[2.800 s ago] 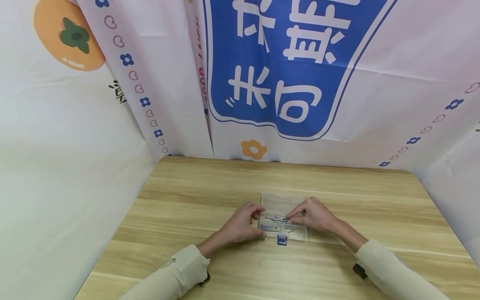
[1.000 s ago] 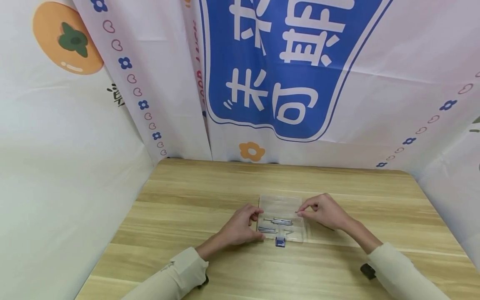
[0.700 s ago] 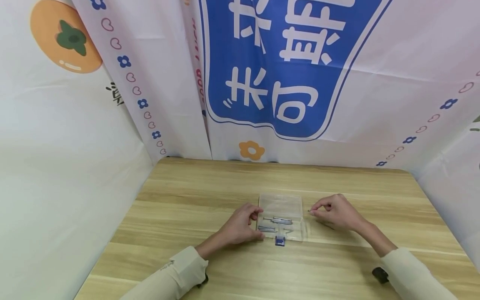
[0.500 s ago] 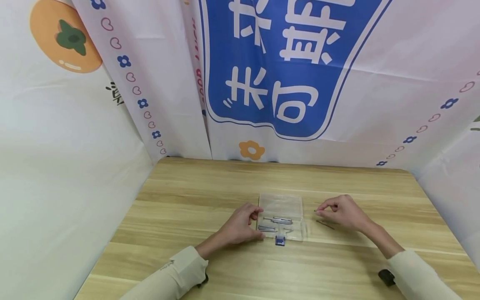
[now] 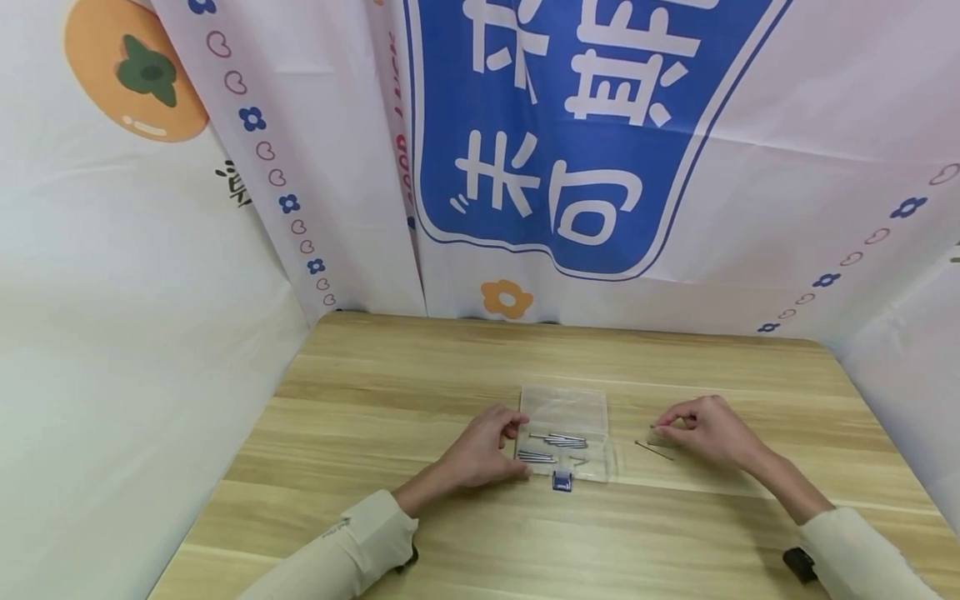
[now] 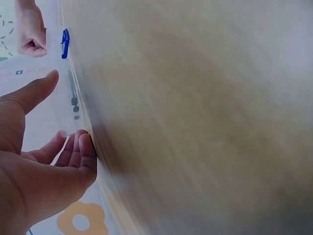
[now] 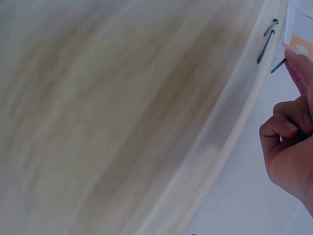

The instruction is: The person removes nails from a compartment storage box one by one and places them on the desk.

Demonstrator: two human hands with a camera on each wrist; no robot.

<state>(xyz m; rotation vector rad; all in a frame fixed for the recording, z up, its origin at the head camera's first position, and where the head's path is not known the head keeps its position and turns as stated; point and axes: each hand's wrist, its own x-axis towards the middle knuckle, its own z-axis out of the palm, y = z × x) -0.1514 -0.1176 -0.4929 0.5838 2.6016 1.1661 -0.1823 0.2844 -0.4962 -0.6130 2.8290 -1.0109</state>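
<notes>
A clear plastic box (image 5: 564,407) lies with its lid open on the table, its blue latch (image 5: 562,481) toward me. Several steel nails (image 5: 566,442) rest in its compartments. At the box's left side, my left hand (image 5: 480,450) grips it, thumb at the front corner and fingers curled near the back. Right of the box, my right hand (image 5: 712,429) pinches a nail (image 7: 278,66) between thumb and index finger, just above the table. Two loose nails (image 7: 265,47) lie on the wood beside that hand.
The wooden table (image 5: 420,367) extends around both hands. Behind it hangs a printed white cloth (image 5: 360,275) with a blue sign, and further white cloth (image 5: 135,350) hangs at the left. A dark band (image 5: 799,565) shows at my right cuff.
My right hand has moved from over the box to the right, carrying a nail. The two nails on the table have come into view. My left hand stays on the box.
</notes>
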